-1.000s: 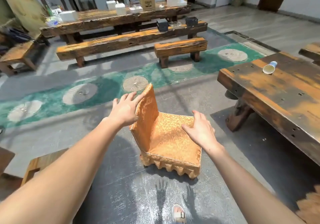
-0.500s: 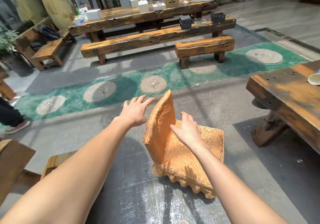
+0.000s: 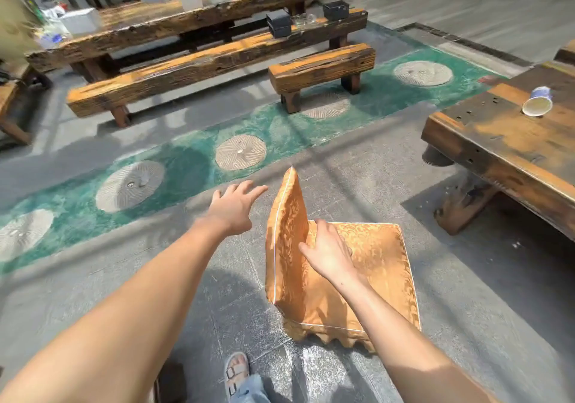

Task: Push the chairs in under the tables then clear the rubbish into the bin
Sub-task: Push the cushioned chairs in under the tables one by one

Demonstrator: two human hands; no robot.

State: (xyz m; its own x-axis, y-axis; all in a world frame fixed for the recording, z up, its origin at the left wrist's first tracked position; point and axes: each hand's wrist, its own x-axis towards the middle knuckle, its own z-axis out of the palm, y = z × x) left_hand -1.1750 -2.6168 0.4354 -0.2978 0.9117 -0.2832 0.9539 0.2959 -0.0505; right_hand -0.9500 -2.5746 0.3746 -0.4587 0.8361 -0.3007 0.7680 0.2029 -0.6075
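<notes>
Orange brocade legless chair (image 3: 367, 265) on the grey stone floor (image 3: 466, 278), backrest upright, near the low dark wooden worktop (image 3: 497, 156). Right hand (image 3: 328, 254) on the seat, fingers (image 3: 320, 226) flat against the backrest, grasping nothing. Left hand (image 3: 236, 208) beside the backrest, spread, released. Tipped paper cup (image 3: 536, 103) on worktop.

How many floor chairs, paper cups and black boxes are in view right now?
floor chair: 1
paper cup: 1
black boxes: 2
Total: 4
</notes>
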